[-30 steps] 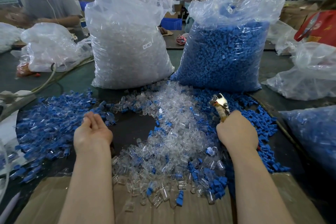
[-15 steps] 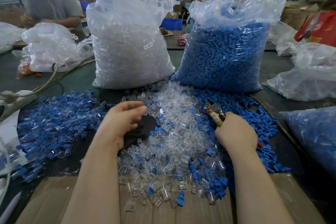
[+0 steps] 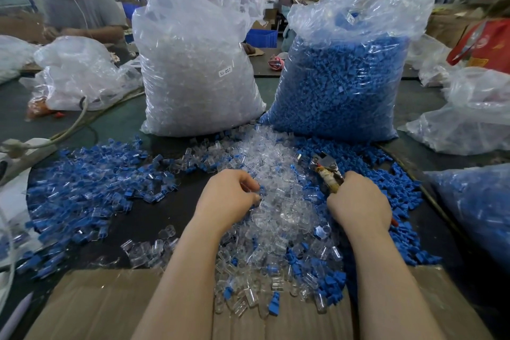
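Step in hand: pick-up. Your left hand (image 3: 229, 199) is down on the heap of clear caps (image 3: 278, 218) mid-table. Its fingers are curled, and the thumb and forefinger tips pinch one cap (image 3: 261, 193) at the heap's left edge. Your right hand (image 3: 358, 201) is wrapped round the handles of the pliers (image 3: 327, 171). The nose points away from you, above where the heap meets the loose blue pieces (image 3: 400, 193). Whether the nose is parted, cannot tell.

Next move, judged: lift that single cap clear and bring it to the pliers' nose. The caps look slick and tangled, so neighbours may drag along.

Containers:
- Clear bag (image 3: 193, 69): upright behind the heap, full of clear caps, label SJ-017.
- Blue bag (image 3: 339, 85): just to its right, full of blue pieces.
- Mixed parts (image 3: 91, 188), blue with clear: spread loose on the table, left of the heap.
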A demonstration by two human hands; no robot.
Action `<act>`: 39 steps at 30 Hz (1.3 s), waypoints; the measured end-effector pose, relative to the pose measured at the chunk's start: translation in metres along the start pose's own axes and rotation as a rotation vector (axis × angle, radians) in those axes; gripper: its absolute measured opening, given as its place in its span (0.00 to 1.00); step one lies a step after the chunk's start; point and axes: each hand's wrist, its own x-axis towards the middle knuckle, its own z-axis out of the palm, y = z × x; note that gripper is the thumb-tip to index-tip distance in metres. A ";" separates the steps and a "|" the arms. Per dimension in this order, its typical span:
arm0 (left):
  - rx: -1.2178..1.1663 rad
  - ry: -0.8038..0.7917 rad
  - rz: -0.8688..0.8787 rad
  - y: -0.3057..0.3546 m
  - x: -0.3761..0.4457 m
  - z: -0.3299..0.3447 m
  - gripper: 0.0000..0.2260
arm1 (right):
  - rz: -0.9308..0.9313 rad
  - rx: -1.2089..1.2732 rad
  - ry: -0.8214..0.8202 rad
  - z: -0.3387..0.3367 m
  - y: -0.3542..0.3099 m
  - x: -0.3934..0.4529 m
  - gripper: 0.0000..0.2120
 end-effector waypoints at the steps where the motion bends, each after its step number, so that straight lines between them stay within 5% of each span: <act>1: -0.007 0.009 0.005 0.000 0.000 0.000 0.05 | 0.001 0.011 0.029 0.000 0.000 0.000 0.06; 10: -0.367 0.137 -0.023 0.006 -0.001 -0.001 0.04 | -0.031 0.357 0.119 0.000 -0.008 0.006 0.13; 19: -0.821 0.141 -0.073 0.029 -0.004 0.002 0.03 | -0.305 0.960 -0.055 -0.007 -0.019 -0.007 0.05; 39: -0.805 0.253 0.046 0.049 -0.014 0.015 0.04 | -0.477 0.992 0.073 -0.003 -0.033 -0.015 0.06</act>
